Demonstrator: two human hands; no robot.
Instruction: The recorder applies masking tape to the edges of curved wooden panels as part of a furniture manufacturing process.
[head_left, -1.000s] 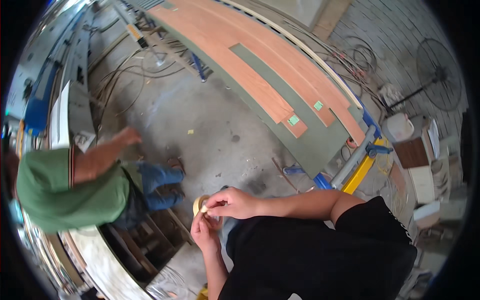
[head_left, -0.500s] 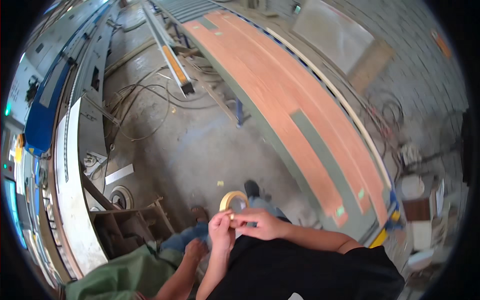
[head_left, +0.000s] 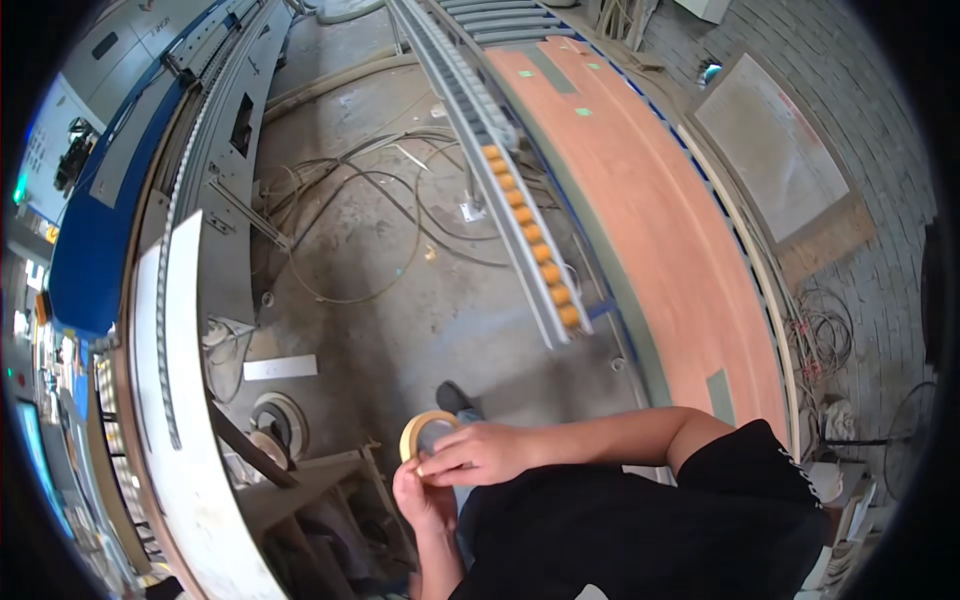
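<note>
A roll of yellowish tape (head_left: 409, 437) is held in front of my body, with its ring upright. My right hand (head_left: 484, 452) reaches across from the right and grips the roll from its near side. The fingertips of my left hand (head_left: 424, 502) are pinched together at the roll's lower edge and meet the right fingers there. Whether a loose end of tape lies between them is too small to make out.
Reddish wood strips (head_left: 645, 215) lie on a green-grey board at the right. A rail with orange rollers (head_left: 532, 232) juts in beside it. Cables (head_left: 375, 190) loop over the floor. A white-topped bench (head_left: 205, 420) and blue machine (head_left: 100, 250) stand left, a wooden rack (head_left: 330, 500) nearby.
My view has swung, so the board and roller rail appear farther right. The other person in green has gone from view. Both hands stay together at the roll of tape.
</note>
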